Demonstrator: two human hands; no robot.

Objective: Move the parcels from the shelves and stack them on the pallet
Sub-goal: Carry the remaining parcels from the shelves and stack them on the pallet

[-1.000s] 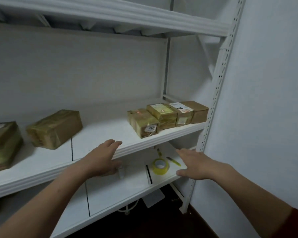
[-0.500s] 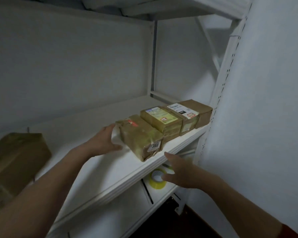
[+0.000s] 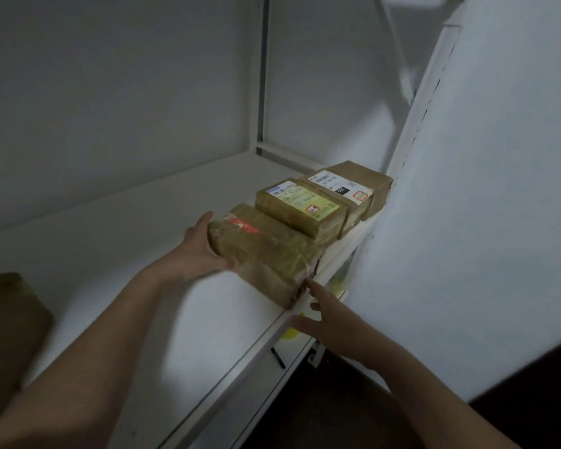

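Note:
Four brown parcels stand in a row at the right end of the white shelf (image 3: 110,254). The nearest taped parcel (image 3: 266,251) lies with its front end at the shelf edge. My left hand (image 3: 204,251) grips its rear left end, fingers over the top and thumb along the side. My right hand (image 3: 324,315) is below the shelf edge with straight fingers, and its index fingertip reaches the parcel's front corner. Behind come a parcel with a yellow-green label (image 3: 300,205), one with a white label (image 3: 340,189) and a plain brown parcel (image 3: 366,176).
Another brown parcel (image 3: 10,319) sits at the shelf's left. On the lower shelf, a yellow tape roll (image 3: 290,333) peeks out beside a black pen (image 3: 277,358). A white wall (image 3: 467,189) closes in on the right, next to the perforated upright (image 3: 412,124).
The view has moved closer to the shelf. My left hand has closed around the taped parcel's rear end. My right hand has risen from the lower shelf to the parcel's front corner.

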